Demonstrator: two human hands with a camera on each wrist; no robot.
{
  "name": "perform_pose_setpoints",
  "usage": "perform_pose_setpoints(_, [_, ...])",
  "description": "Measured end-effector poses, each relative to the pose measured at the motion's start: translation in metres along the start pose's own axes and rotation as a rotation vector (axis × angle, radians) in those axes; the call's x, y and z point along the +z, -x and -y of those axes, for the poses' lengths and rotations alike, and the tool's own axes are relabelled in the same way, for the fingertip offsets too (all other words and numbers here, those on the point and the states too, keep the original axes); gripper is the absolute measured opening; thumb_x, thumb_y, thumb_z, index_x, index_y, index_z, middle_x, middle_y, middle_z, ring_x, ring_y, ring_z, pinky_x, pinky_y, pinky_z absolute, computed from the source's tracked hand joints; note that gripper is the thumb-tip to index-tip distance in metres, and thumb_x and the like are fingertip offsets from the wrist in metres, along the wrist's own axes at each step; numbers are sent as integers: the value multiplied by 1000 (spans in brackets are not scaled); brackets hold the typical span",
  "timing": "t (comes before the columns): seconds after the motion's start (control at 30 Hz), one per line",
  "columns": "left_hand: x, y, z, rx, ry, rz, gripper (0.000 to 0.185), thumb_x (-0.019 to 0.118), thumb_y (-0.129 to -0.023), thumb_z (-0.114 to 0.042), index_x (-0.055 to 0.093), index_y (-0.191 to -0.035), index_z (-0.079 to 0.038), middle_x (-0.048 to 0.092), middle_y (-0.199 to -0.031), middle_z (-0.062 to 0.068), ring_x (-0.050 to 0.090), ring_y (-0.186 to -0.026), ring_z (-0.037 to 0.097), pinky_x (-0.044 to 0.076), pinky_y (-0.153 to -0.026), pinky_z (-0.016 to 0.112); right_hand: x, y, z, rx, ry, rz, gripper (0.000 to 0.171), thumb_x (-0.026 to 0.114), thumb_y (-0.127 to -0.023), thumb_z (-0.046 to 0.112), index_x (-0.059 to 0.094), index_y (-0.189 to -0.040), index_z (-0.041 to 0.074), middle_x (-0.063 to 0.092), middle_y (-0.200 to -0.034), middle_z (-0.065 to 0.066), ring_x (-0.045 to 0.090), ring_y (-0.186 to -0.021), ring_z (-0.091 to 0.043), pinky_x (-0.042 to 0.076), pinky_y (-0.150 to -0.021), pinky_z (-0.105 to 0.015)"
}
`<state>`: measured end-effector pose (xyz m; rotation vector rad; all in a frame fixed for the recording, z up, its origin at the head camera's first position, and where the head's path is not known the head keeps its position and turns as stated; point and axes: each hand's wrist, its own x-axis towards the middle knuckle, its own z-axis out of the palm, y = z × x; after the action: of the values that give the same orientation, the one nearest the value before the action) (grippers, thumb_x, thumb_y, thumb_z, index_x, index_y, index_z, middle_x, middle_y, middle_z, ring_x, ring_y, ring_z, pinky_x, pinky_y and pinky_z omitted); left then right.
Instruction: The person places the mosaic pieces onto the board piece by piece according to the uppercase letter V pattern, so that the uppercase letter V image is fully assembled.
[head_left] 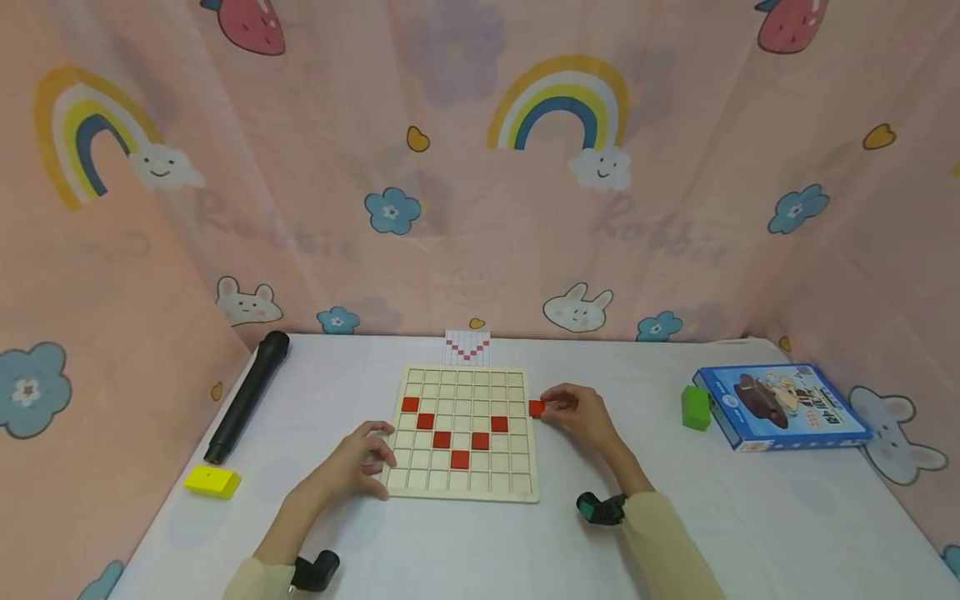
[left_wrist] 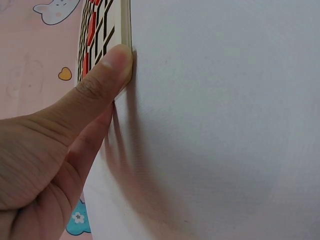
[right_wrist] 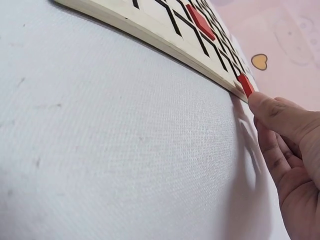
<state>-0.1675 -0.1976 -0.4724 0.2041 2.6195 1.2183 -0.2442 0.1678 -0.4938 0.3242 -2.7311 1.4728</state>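
Observation:
A pale wooden grid board (head_left: 463,377) lies on the white table, with several red square tiles (head_left: 442,439) set in a V shape. My left hand (head_left: 363,458) rests on the board's near left corner, its thumb (left_wrist: 107,70) pressed against the board's edge (left_wrist: 125,30). My right hand (head_left: 573,412) pinches one red tile (head_left: 536,407) just off the board's right edge, level with the upper rows. In the right wrist view that tile (right_wrist: 245,85) sits at my fingertip beside the board (right_wrist: 150,30).
A small pattern card (head_left: 467,347) with a red V lies behind the board. A black microphone (head_left: 247,396) and a yellow block (head_left: 213,481) lie at the left. A green block (head_left: 695,407) and a blue box (head_left: 780,405) are at the right. Pink curtains surround the table.

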Motion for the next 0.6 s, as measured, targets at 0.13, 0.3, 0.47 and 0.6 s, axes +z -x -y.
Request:
perform_pose_setpoints(0.13, [1,0,1,-11,5,-4,40,87,-51,8,63,-80,-7,45,-136,8,50,-105,23,55,-80,22,4,-2,2,1,1,10,27,77,-77,1,68,-102,0,69,-101,-13,66,-84,-22,59,-79,-31])
perform_pose_setpoints(0.3, [2,1,0,-18,11,-13,40,87,-52,9,63,-80,-6,45,-136,7,51,-105,22,56,-83,26,10,-5,7,-26,7,12,25,77,-77,0,68,-100,-1,69,-99,-14,65,-82,-22,59,-77,-33])
perform_pose_setpoints(0.47, [3,3,-2,-17,21,-13,40,87,-52,10,64,-81,-6,44,-137,7,51,-104,22,57,-85,28,15,-6,9,-10,15,26,25,77,-77,0,68,-101,1,69,-100,-12,65,-82,-20,59,-76,-30])
perform_pose_setpoints(0.6, [3,4,-3,-16,22,-13,40,86,-51,10,64,-81,-6,44,-137,7,52,-104,22,57,-85,29,18,-7,12,-14,-9,40,27,76,-77,-1,67,-103,-1,69,-100,-12,65,-82,-20,59,-75,-29])
